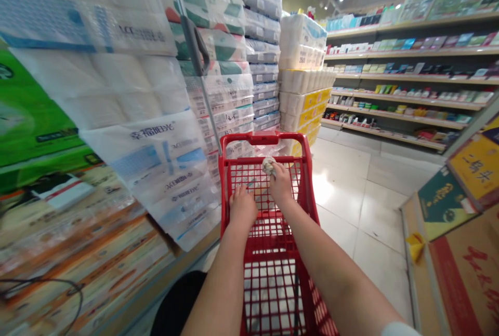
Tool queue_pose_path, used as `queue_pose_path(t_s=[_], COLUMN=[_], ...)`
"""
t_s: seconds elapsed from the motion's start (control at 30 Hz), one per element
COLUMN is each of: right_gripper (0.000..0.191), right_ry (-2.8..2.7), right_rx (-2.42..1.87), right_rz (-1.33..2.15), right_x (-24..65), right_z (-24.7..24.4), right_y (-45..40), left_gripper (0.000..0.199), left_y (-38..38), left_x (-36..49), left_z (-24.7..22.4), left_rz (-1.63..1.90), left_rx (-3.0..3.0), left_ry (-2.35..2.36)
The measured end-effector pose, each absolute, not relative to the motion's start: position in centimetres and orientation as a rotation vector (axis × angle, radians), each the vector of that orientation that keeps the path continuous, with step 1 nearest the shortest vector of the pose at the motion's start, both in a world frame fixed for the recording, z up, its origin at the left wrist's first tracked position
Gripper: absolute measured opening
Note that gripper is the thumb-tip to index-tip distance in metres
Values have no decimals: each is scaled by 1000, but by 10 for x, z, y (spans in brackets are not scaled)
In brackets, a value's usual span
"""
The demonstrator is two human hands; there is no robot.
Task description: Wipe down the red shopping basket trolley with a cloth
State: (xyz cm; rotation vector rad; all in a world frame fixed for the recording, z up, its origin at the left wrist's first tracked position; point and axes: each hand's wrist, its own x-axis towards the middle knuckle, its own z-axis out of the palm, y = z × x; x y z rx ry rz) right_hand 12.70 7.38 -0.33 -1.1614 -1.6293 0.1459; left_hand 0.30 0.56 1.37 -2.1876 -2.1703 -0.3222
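A red plastic shopping cart (310,190) with grid walls stands in front of me, its bar at the far end. My right hand (281,184) reaches over it, closed around a crumpled whitish cloth (268,165) that bunches out above the fingers, just below the far bar. My left hand (243,205) is lower and to the left, above the cart's grid panel, its fingers extended and holding nothing I can see. Whether the left fingertips touch the grid I cannot tell.
Tall stacks of wrapped tissue rolls (152,133) rise close on the left, beside a slanting metal pole (208,102). Further back are yellow-white packs (306,107) and stocked shelves (405,55). Cardboard boxes (468,253) line the right. Pale floor tiles (351,196) run between.
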Motion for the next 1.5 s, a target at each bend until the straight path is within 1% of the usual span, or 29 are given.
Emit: queue_pose_path(t_s=[0.1, 0.2, 0.37, 0.53, 0.57, 0.7, 0.77, 0.87, 0.93, 1.03, 1.07, 1.13, 1.23, 1.3, 1.4, 1.43, 1.5], right_gripper=[47, 42, 40, 39, 38, 34, 32, 32, 31, 23, 20, 17, 20, 24, 39, 42, 43], right_ry=[-1741, -1918, -1689, -2011, -1999, -1778, -1875, -2091, -2021, -1780, -1771, -1903, -2068, -1937, -1607, -1556, -1598], right_rx=[-1119, -991, -1115, -871, -908, -1281, -1283, -1147, -1253, -1537, -1568, -1494, -1296, -1324, -1451, -1471, -1457], right_rz=[109, 127, 160, 324, 308, 143, 130, 154, 115, -10, -41, -40, 83, 145, 125, 104, 78], right_x=[118, 111, 112, 107, 108, 112, 113, 116, 122, 132, 134, 132, 129, 135, 154, 159, 164], right_z=[-3, -4, -5, -4, -3, 3, 5, 11, 16, 20, 20, 17, 11, 8, 7, 7, 7], right_y=[76, 76, 83, 78, 76, 68, 64, 59, 58, 58, 58, 57, 59, 64, 73, 74, 74], left_gripper=[37, 36, 37, 40, 40, 37, 38, 40, 39, 39, 39, 39, 39, 39, 41, 41, 41], left_y=[5, 6, 9, 9, 9, 8, 7, 7, 7, 6, 5, 5, 4, 4, 3, 3, 3], left_x=[2, 1, 0, 1, 1, 0, -1, -1, -1, -1, -1, 0, 0, 0, 0, 0, 1], left_z=[15, 15, 14, 13, 13, 11, 10, 9, 8, 7, 7, 7, 8, 8, 8, 8, 8], left_rz=[-292, -282, -318, -320, -324, -326, -325, -329, -333, -343, -344, -339, -329, -335, -337, -330, -313], left_rx=[-2187, -2182, -2177, -2163, -2165, -2185, -2183, -2166, -2168, -2187, -2189, -2185, -2176, -2183, -2188, -2183, -2179], left_ry=[-2169, -2139, -2121, -2180, -2179, -2147, -2150, -2165, -2166, -2170, -2175, -2177, -2173, -2171, -2191, -2205, -2220])
